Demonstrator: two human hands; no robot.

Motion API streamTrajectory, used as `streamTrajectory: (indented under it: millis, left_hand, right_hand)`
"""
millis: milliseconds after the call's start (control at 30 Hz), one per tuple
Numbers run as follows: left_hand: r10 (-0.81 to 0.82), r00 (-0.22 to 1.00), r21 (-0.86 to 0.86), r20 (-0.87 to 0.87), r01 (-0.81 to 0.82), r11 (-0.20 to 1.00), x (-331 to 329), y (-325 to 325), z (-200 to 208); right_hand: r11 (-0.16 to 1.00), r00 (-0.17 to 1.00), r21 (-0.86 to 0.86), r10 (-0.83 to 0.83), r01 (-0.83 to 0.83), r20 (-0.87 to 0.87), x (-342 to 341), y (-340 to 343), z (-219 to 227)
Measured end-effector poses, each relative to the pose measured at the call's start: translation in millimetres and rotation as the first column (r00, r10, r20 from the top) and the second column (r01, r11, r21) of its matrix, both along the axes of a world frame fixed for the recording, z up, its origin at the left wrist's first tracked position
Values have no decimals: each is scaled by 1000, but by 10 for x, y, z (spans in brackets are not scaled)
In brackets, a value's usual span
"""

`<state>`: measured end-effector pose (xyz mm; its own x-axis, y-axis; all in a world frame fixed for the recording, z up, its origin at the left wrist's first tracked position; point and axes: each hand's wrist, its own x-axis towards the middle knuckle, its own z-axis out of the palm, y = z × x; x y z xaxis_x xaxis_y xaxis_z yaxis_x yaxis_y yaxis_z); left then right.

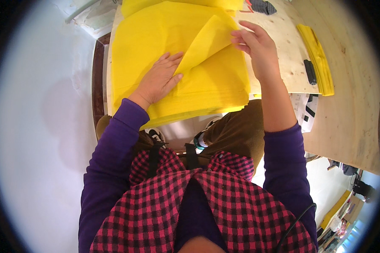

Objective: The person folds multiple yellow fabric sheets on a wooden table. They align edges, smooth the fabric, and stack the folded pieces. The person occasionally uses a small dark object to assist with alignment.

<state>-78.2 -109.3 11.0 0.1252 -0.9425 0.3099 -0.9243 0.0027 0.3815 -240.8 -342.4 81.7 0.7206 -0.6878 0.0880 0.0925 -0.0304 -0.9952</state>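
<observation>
A stack of thin yellow fabric sheets (143, 38) lies on the wooden table in front of me. My left hand (158, 78) rests flat on the stack, left of the middle, fingers stretched out and thumb apart. Beside its fingers the top sheet is folded up into a slanting flap (204, 40). At the flap's right end my right hand (255, 44) pinches the sheet's edge between thumb and fingers, raised a little over the stack's right side. Part of that fingertip grip is hidden.
Another yellow fabric pile (181, 5) sits at the far edge. On the wooden table (285, 50) to the right are a small black object (310, 72) and a folded yellow strip (318, 59). A dark grey knitted item (264, 7) lies far right. A white wall (42, 126) stands left.
</observation>
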Motion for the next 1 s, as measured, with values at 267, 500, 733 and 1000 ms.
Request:
streamTrajectory:
  millis: [267,500,733,1000]
  left_hand:
    - [-16,999,-11,-44,16,1000,-4,-13,4]
    - [-5,999,8,-50,5,1000,-22,-8,49]
    - [26,994,2,-103,-26,1000,-72,-7,100]
    - [-1,996,-3,-94,0,1000,-65,-19,118]
  right_hand:
    - [941,937,40,-331,337,-109,-892,-440,-587]
    - [890,855,-2,-439,456,-275,-1357,-649,-872]
    - [744,705,-255,-667,617,-242,-1706,-1211,-953]
    - [736,684,-330,-674,591,-278,-1755,-1575,-938]
